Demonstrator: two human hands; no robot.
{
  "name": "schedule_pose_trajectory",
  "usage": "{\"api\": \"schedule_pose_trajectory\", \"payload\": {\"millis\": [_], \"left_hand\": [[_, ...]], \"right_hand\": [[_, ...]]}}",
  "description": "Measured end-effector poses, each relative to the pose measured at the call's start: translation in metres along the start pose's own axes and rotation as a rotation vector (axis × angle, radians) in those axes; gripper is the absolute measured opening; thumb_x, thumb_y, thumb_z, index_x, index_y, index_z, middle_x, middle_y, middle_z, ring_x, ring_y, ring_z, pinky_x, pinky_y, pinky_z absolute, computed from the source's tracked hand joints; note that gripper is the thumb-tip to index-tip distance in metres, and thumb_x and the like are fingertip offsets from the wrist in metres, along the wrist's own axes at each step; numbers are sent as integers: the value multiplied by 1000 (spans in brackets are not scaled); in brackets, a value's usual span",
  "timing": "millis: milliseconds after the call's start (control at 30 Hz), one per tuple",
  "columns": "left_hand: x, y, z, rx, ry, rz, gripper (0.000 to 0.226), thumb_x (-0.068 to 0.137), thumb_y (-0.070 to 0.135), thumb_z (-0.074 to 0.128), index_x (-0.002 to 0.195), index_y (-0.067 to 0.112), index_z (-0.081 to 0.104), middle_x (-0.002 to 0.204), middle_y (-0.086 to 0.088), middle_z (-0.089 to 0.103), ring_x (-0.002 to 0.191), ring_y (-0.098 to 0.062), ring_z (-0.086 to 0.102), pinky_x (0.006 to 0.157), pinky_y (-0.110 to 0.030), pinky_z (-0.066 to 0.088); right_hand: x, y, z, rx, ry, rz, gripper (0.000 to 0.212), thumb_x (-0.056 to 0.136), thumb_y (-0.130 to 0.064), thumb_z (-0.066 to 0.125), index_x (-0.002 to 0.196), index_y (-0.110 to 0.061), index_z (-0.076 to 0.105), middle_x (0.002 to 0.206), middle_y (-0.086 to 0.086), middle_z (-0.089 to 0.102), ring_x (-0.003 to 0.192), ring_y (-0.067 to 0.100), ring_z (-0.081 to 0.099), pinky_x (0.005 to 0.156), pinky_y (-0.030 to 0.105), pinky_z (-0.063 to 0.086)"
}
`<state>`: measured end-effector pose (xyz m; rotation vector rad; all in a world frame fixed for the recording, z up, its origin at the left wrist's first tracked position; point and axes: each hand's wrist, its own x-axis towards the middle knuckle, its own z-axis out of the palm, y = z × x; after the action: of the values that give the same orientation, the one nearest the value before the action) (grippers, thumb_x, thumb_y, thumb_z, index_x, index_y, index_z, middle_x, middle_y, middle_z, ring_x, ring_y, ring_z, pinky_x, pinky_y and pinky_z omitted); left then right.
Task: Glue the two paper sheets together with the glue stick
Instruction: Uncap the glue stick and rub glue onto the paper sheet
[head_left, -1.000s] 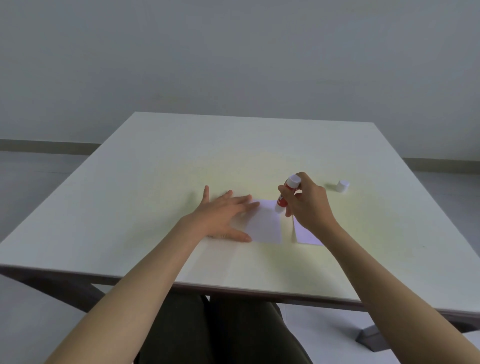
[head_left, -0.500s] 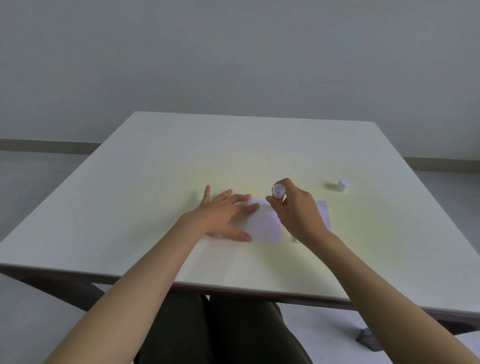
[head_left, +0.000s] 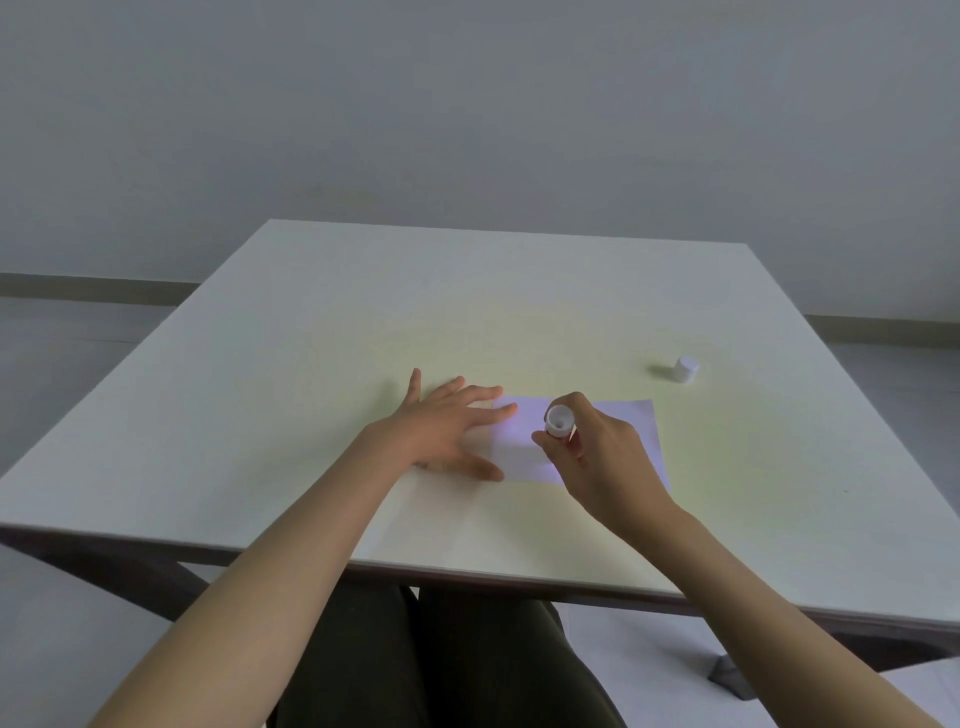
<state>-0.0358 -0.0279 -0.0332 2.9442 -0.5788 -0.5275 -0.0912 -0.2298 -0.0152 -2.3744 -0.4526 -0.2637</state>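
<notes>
Two pale sheets lie side by side near the table's front. The left paper sheet (head_left: 517, 444) is pinned flat under my left hand (head_left: 447, 426), whose fingers are spread on it. The right paper sheet (head_left: 641, 421) lies mostly under my right hand (head_left: 597, 460). That hand grips the glue stick (head_left: 559, 420), held nearly upright with its white base turned toward the camera and a bit of red barrel showing. Its glue end is hidden below, over the left sheet's right part.
The glue stick's white cap (head_left: 685, 369) stands alone on the table (head_left: 311, 322) to the far right of the sheets. My dark-trousered legs show under the front edge. A grey wall is behind.
My right hand has drawn the glue stick down and to the left over the left sheet, tipping it upright. More of the right sheet now shows. My left hand has stayed put.
</notes>
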Motion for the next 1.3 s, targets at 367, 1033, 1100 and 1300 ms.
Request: {"api": "schedule_pose_trajectory", "payload": {"millis": [367,1033,1100,1300], "left_hand": [[-4,3,-3,-101,7,27,87,76,62,61,147,45,14,159,18,3,148,-19,-10,112,-57,-17],[-17,23,-2,-933,386,103,65,84,27,68,142,26,39,151,22,27,144,2,10,120,-36,1],[-16,51,-8,-1118,543,91,54,81,29,71,132,26,53,138,19,47,137,1,32,115,-24,22],[-6,98,-9,-1307,746,-34,5,75,32,71,76,31,76,83,16,76,91,2,68,88,-20,46]], "right_hand": [[10,14,-23,432,96,361,19,87,-15,57,77,1,58,55,-5,64,47,5,56,57,17,44],[6,6,-25,1945,201,910,12,91,-13,57,84,-4,60,70,14,71,57,18,70,54,25,60],[9,-1,-19,1953,167,908,13,92,-15,56,88,-3,61,67,11,71,56,16,69,55,23,60],[9,-6,-7,1595,51,782,21,94,-26,52,94,-11,67,88,0,64,70,13,61,67,23,48]]}}
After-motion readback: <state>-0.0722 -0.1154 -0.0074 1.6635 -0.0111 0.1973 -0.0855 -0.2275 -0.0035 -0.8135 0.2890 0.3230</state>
